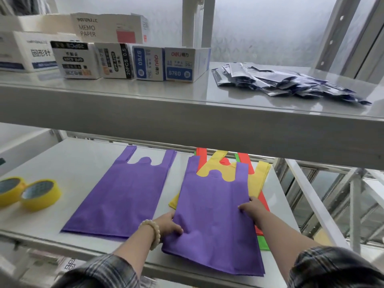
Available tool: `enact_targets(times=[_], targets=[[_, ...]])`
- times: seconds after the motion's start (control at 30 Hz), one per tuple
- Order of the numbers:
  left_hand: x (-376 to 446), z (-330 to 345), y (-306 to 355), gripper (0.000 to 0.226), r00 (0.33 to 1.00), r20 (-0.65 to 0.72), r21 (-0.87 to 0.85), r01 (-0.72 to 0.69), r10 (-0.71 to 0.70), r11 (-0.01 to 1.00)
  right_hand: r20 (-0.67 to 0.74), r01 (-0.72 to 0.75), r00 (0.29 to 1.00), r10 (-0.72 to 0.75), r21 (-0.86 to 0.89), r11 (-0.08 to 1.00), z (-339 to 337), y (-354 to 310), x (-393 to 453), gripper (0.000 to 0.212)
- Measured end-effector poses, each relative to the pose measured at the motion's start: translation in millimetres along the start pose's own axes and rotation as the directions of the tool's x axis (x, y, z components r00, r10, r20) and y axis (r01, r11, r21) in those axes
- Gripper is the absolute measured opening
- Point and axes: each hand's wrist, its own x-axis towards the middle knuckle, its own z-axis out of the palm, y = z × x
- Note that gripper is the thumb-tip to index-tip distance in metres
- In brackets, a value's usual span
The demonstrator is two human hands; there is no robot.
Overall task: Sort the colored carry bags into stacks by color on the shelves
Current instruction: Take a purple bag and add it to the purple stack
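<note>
On the lower shelf (68, 163) a stack of purple carry bags (124, 194) lies flat at the centre. To its right is a mixed pile, topped by another purple bag (214, 204); a yellow bag (259, 179), a red bag (244, 160) and a green bag (262, 244) stick out beneath it. My left hand (168, 224) pinches the top purple bag's left edge. My right hand (252, 207) grips its right edge, fingers curled over the fabric.
Two yellow tape rolls (40, 195) sit at the lower shelf's left end. The upper shelf (166, 113) overhangs the bags and carries stationery boxes (182, 64) and a heap of blue foil packets (280, 82). A window frame stands to the right.
</note>
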Motion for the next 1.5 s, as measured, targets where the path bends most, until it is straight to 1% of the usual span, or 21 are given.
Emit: enact_targets(times=[0.07,0.13,0.17,0.27,0.33,0.4,0.47,0.53,0.6,0.67,0.7,0.83,0.93,1.0,1.07,1.2,1.3,1.4,1.43,1.47,1.5], targets=[[-4,3,0,0.049,0.997,0.070,-0.118,0.038,-0.030,0.992,-0.005,0.000,1.000,0.000,0.000,1.000,-1,1,2,0.042],[-2,6,-1,0.050,0.994,0.100,-0.198,0.061,-0.041,0.978,-0.006,-0.004,1.000,0.004,-0.005,1.000,0,2,2,0.043],[-1,7,-1,0.054,0.996,0.083,-0.185,0.058,-0.043,0.981,-0.009,-0.007,1.000,0.007,-0.011,1.000,0,3,2,0.044],[-1,9,1,0.066,0.999,-0.036,0.044,-0.007,0.008,0.999,-0.009,0.002,1.000,-0.002,-0.010,1.000,0,7,8,0.051],[-1,8,1,0.065,0.996,-0.077,0.124,-0.026,0.036,0.992,0.005,0.010,1.000,-0.010,0.006,1.000,-1,5,7,0.056],[-6,5,4,0.061,0.994,-0.085,0.179,-0.057,0.073,0.982,0.033,0.013,0.999,-0.015,0.056,0.998,-1,2,5,0.060],[-8,2,6,0.067,0.988,-0.084,0.220,-0.106,0.128,0.970,0.061,-0.006,0.998,-0.001,0.118,0.993,-1,-1,3,0.055],[-13,-1,9,0.076,0.980,-0.087,0.244,-0.154,0.180,0.957,0.111,-0.038,0.994,0.023,0.133,0.990,1,-4,2,0.049],[-18,-6,15,0.079,0.977,-0.087,0.244,-0.166,0.192,0.955,0.170,-0.060,0.985,0.035,0.144,0.988,4,-8,2,0.039],[-22,-11,20,0.073,0.974,-0.094,0.229,-0.183,0.208,0.956,0.202,-0.081,0.978,0.048,0.159,0.984,7,-12,2,0.027],[-26,-14,23,0.070,0.971,-0.101,0.222,-0.192,0.218,0.956,0.212,-0.083,0.976,0.048,0.159,0.984,9,-15,2,0.026],[-37,-33,24,0.071,0.956,-0.159,0.259,-0.199,0.245,0.945,0.248,-0.048,0.969,0.009,0.151,0.987,22,-32,1,0.031],[-46,-55,18,0.075,0.938,-0.232,0.269,-0.194,0.259,0.944,0.271,0.019,0.960,-0.069,0.182,0.983,42,-55,-5,0.029],[-52,-70,15,0.073,0.921,-0.279,0.249,-0.203,0.271,0.947,0.280,0.068,0.951,-0.126,0.208,0.976,58,-72,-10,0.027],[-59,-84,16,0.070,0.901,-0.317,0.260,-0.219,0.297,0.940,0.307,0.111,0.933,-0.189,0.256,0.960,73,-89,-11,0.028],[-67,-119,16,0.078,0.855,-0.380,0.309,-0.243,0.353,0.920,0.381,0.181,0.877,-0.292,0.302,0.936,103,-124,-16,0.033],[-71,-148,15,0.079,0.812,-0.439,0.278,-0.283,0.384,0.918,0.397,0.202,0.847,-0.354,0.376,0.904,127,-149,-15,0.031],[-72,-176,12,0.079,0.760,-0.497,0.264,-0.328,0.420,0.907,0.386,0.136,0.866,-0.317,0.428,0.893,153,-164,-6,0.021],[-70,-185,6,0.079,0.759,-0.514,0.247,-0.316,0.401,0.916,0.373,0.126,0.878,-0.299,0.422,0.898,163,-166,-3,0.020],[-69,-191,1,0.079,0.766,-0.521,0.223,-0.303,0.376,0.926,0.363,0.123,0.889,-0.278,0.396,0.910,174,-164,0,0.024],[-66,-198,-8,0.078,0.784,-0.530,0.199,-0.256,0.324,0.946,0.346,0.120,0.905,-0.245,0.345,0.931,185,-160,3,0.031]])
